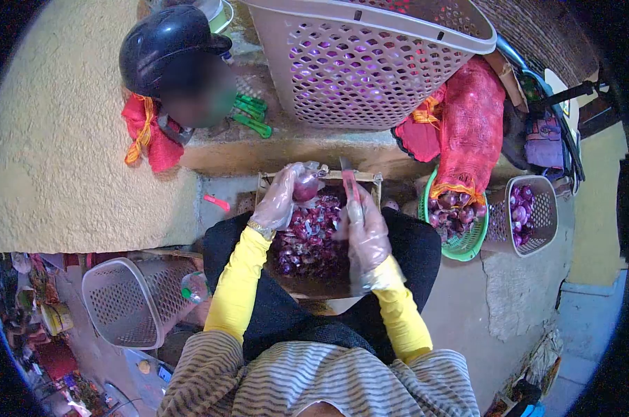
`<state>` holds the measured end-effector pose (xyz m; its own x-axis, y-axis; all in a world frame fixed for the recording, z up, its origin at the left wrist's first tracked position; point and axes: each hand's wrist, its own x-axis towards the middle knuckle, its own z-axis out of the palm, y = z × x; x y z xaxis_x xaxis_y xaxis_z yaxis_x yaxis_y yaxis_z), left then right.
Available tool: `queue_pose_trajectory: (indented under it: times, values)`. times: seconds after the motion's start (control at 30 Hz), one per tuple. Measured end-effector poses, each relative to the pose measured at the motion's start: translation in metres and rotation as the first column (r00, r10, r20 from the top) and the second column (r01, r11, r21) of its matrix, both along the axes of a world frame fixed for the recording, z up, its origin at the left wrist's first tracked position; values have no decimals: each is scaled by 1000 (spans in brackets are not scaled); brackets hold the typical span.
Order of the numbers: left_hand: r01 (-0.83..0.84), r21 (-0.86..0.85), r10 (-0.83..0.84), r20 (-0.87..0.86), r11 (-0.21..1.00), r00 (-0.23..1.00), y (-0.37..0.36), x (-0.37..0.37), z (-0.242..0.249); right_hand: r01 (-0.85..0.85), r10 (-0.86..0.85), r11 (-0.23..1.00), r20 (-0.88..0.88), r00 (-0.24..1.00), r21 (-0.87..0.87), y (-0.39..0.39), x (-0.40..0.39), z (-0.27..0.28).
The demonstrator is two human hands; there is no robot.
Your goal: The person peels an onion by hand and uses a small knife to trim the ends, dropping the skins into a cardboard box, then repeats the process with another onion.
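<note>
Both hands wear clear plastic gloves below yellow sleeves. My left hand [280,200] is closed around a red onion [306,187] over the far left part of an open box [376,189]. In my right hand [369,235], a small knife [348,179] points away from me, with a reddish part showing above the fingers. The knife is to the right of the onion and apart from it. Below the hands, the box between my knees holds a heap of purple onions and loose skins [307,240]; single pieces are hard to tell apart.
A tall perforated basket [370,76] stands on the ledge ahead. To the right, a red mesh sack [471,125] spills onions into a green basket [460,247], beside a smaller onion bin [544,229]. A grey basket [123,306] lies left; a dark helmet [158,52] tops the ledge.
</note>
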<state>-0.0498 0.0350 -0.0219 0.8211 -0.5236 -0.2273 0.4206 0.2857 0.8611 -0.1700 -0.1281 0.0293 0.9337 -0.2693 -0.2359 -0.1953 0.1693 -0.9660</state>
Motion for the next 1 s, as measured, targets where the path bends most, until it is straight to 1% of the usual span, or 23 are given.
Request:
queue_pose_trajectory:
  times: [0.03,0.07,0.1,0.13,0.2,0.23,0.27,0.3,0.33,0.4,0.43,0.5,0.53,0.57,0.6,0.63,0.7,0.73,0.83,0.87,0.9,0.97,1.0]
  values:
    - [-1,0,1,-1,1000,1000,1,-2,-3,-31,32,999,20,999,-15,-8,6,-12]
    - [-7,-98,0,-63,995,998,2,-5,-6,-62,63,998,40,997,-32,-14,11,-21]
    - [-18,-195,-7,-124,981,992,2,-7,-8,-9,-1,987,66,998,159,-10,18,-11]
    - [-21,-196,-4,-124,980,992,2,-8,-8,-12,1,987,66,998,158,-19,27,-25]
    - [23,-144,-26,-21,989,999,2,-8,-5,-142,153,970,42,987,-198,-43,43,-65]
    - [19,-143,-22,-20,990,1000,1,-12,5,-65,64,997,-34,997,-49,-32,45,-47]
    - [-18,-152,27,54,988,998,0,-18,14,-69,68,996,-34,997,-47,-27,48,-26]
    - [-54,-163,75,125,985,989,0,-21,20,-85,68,992,-175,982,-88,-24,53,-6]
    - [-55,-163,76,124,985,989,-1,-18,12,-106,61,986,-314,947,-128,-22,56,3]
    - [-123,-67,119,-54,990,991,-3,-7,2,-137,89,984,-350,932,-112,-18,57,-4]
    - [-123,-66,120,-55,990,991,-4,-5,4,-165,116,981,-383,916,-97,-16,57,-6]
    - [-109,-278,34,-263,954,964,-4,-3,12,-178,158,984,-353,922,-26,-12,57,-4]
    - [-112,-278,37,-263,954,964,-5,0,-6,-193,197,980,-319,927,45,-9,57,-3]
    - [-147,-111,146,-15,983,989,-6,3,-37,-196,200,980,-319,926,46,-8,58,-12]
    - [-218,46,201,247,975,948,-7,5,-55,-245,240,969,-219,946,1,-7,60,-29]
    - [-219,46,201,247,975,948,-10,-1,-29,-288,281,956,-117,952,-49,-6,62,-40]
    - [-161,-250,218,224,955,950,-14,-19,22,-348,334,933,-140,932,-94,-11,65,-58]
    - [-161,-250,218,224,955,950,-15,-22,30,-406,384,903,-165,909,-137,-11,66,-59]
    - [-237,-165,274,255,957,927,-16,-19,31,-402,359,888,-211,909,-224,-10,64,-48]
    - [-217,-210,219,-16,953,976,-17,-10,20,-403,359,888,-212,909,-222,-8,64,-42]
    - [-209,-257,133,-282,943,950,-18,-4,15,-411,359,878,-232,904,-246,-7,63,-35]
    - [-178,-254,107,-271,950,957,-16,-2,3,-421,358,866,-252,899,-271,-7,64,-22]
    - [-148,-251,80,-260,957,962,-16,-2,6,-440,333,825,-325,885,-356,-7,65,-15]
